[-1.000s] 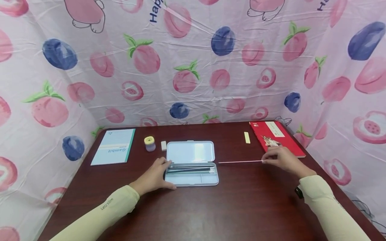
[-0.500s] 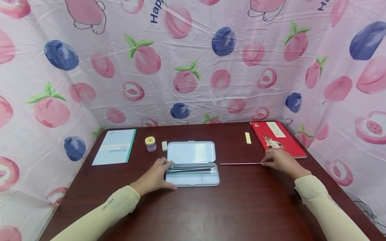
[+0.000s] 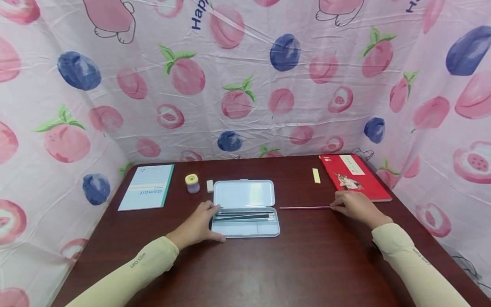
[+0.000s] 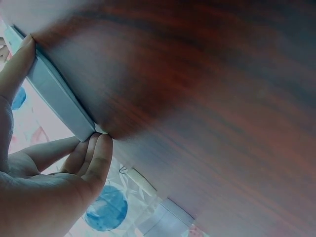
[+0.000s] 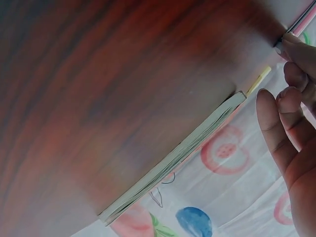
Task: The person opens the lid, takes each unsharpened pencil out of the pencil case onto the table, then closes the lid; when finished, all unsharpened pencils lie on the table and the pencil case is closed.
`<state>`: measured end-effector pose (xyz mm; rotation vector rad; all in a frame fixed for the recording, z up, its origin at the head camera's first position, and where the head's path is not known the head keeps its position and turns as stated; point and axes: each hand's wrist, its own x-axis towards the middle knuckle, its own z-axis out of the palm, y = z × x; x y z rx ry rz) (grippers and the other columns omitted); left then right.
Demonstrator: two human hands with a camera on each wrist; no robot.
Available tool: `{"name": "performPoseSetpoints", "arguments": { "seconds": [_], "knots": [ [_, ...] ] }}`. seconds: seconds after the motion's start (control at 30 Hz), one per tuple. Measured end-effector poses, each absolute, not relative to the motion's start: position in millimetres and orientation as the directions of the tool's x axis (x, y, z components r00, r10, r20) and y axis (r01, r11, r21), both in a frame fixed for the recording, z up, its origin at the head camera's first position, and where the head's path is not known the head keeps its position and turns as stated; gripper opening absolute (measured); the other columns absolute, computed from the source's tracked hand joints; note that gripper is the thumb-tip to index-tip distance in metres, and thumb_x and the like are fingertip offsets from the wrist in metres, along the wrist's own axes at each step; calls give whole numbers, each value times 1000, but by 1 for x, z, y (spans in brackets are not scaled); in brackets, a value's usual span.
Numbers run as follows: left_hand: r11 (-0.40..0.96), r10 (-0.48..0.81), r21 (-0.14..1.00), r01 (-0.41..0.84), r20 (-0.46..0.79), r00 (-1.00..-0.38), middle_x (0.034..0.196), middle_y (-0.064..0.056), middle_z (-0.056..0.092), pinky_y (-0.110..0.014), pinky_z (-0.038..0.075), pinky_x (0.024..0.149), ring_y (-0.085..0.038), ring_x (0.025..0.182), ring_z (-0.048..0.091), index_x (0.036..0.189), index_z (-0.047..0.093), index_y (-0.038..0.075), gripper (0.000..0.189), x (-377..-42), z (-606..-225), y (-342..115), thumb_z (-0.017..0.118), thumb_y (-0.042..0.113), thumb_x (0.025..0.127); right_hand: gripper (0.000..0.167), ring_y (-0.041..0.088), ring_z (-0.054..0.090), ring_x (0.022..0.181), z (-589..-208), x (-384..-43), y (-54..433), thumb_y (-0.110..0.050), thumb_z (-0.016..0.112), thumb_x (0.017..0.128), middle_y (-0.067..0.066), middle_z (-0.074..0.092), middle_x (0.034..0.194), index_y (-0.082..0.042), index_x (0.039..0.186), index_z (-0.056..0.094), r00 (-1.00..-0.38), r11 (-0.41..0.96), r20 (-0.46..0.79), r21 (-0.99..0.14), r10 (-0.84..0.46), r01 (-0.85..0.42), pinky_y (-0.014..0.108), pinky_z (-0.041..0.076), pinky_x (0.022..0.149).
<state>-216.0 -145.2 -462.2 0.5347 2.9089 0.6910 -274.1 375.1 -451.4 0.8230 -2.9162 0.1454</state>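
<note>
My left hand [image 3: 197, 222] grips the left end of an open light-blue pencil case [image 3: 244, 230], thumb at the front edge and fingers at the hinge side. Several dark pencils [image 3: 245, 217] lie in the case's rear compartment. In the left wrist view, the case's end wall [image 4: 59, 94] sits between thumb and fingers. To the right, my right hand [image 3: 356, 208] pinches the right end of a thin pink pencil [image 3: 304, 208], which lies low and level over the table, its far tip close to the case. The right wrist view shows this pencil [image 5: 300, 22] at thumb and fingertip, other fingers loosely bent.
Behind the case are a white eraser [image 3: 209, 186] and a yellow-topped pencil sharpener [image 3: 192, 183]. A pale notebook [image 3: 146, 187] lies at left. A red book [image 3: 354, 177] lies behind my right hand, beside a small yellow strip [image 3: 316, 175]. A fruit-print curtain [image 3: 245, 85] encloses the table.
My right hand has shifted slightly left and its wrist has turned a little, still pinching the pencil. The left hand and pencil case keep their places; the head view shifts slightly.
</note>
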Motion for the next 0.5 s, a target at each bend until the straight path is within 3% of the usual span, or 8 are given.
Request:
{"name": "performPoseSetpoints", "arguments": {
  "seconds": [0.2,0.5],
  "knots": [
    [830,376,448,332,-11,-926,136,-12,58,-41,55,108,-23,122,51,156,54,6,106,-216,-463,-145,98,52,71,29,15,72,86,-453,-271,376,-18,94,80,-6,69,88,-12,107,86,-865,861,115,-96,-488,-499,36,63,75],
    [831,369,453,323,-16,-929,137,-12,58,-41,55,109,-24,123,51,156,54,7,106,-216,-463,-146,98,53,71,30,5,63,78,-442,-262,335,-25,93,83,-7,67,88,-13,108,85,-846,831,242,-192,-475,-521,28,57,69]
  ]
}}
